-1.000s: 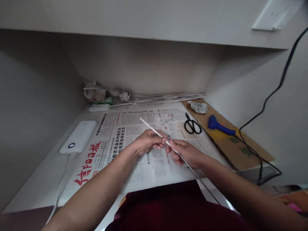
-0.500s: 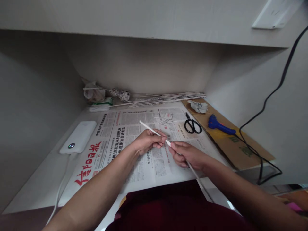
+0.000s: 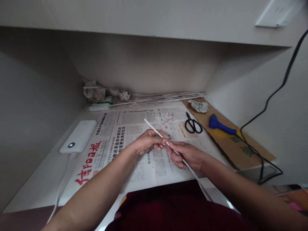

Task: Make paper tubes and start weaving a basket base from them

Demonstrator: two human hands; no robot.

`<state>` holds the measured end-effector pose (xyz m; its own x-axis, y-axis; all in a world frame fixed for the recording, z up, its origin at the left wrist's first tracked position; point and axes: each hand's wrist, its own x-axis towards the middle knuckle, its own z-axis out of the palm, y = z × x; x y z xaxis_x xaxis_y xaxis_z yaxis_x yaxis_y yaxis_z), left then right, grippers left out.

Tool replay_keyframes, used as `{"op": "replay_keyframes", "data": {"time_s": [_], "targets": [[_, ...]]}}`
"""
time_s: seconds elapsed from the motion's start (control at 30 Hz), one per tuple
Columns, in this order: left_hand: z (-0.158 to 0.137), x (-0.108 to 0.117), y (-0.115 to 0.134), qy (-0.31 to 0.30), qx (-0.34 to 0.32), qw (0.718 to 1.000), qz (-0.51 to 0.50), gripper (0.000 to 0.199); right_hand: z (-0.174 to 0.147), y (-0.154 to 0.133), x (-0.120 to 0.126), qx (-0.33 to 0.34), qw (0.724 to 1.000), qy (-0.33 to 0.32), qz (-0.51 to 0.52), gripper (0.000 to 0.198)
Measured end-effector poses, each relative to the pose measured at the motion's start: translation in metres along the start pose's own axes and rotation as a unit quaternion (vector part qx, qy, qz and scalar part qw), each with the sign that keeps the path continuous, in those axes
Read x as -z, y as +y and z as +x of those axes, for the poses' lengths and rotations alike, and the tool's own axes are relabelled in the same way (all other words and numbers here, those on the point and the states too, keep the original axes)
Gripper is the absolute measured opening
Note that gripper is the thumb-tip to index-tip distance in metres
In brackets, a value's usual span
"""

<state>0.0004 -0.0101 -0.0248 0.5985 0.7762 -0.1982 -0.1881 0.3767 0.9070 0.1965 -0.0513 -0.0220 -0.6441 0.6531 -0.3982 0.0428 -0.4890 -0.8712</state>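
Note:
A long, thin white paper tube (image 3: 154, 128) runs slantwise through both my hands above a newspaper (image 3: 134, 141). My left hand (image 3: 151, 141) pinches it between thumb and fingers, with the far end sticking out past them. Close beside it, my right hand (image 3: 184, 154) is closed round the same tube. The rest of the tube passes under my right hand and slopes down toward my lap. The two hands nearly touch, so the part of the tube between them is mostly hidden by fingertips.
Black-handled scissors (image 3: 192, 125) lie right of centre. A blue glue gun (image 3: 221, 125) and crumpled paper (image 3: 199, 106) rest on cardboard (image 3: 250, 157). At the back is a bundle of paper sticks (image 3: 168, 98). A white power bank (image 3: 79, 136) sits left; several paper scraps (image 3: 165, 119) lie ahead.
The far tip of the tube has shifted slightly to the right and up. My right fingers have closed in nearer to my left ones.

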Motion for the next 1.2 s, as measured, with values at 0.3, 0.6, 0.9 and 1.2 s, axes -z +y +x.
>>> {"op": "replay_keyframes", "data": {"time_s": [0.3, 0.6, 0.9, 1.2], "targets": [[0.003, 0.000, -0.002, 0.069, -0.010, 0.997, -0.014, 0.021, -0.009, -0.002, -0.012, 0.181, 0.853, 0.236, -0.429, 0.028], [0.003, -0.001, -0.002, 0.034, -0.001, 0.999, -0.003, 0.019, -0.004, -0.003, -0.004, 0.107, 0.953, 0.133, -0.249, 0.031], [0.002, 0.004, 0.001, 0.037, -0.004, 0.999, -0.014, 0.022, 0.002, -0.005, -0.005, 0.039, 0.996, 0.023, -0.080, 0.036], [0.002, 0.003, 0.003, 0.059, 0.002, 0.998, -0.002, 0.017, 0.002, -0.003, -0.008, 0.110, 0.955, 0.126, -0.247, 0.036]]}}
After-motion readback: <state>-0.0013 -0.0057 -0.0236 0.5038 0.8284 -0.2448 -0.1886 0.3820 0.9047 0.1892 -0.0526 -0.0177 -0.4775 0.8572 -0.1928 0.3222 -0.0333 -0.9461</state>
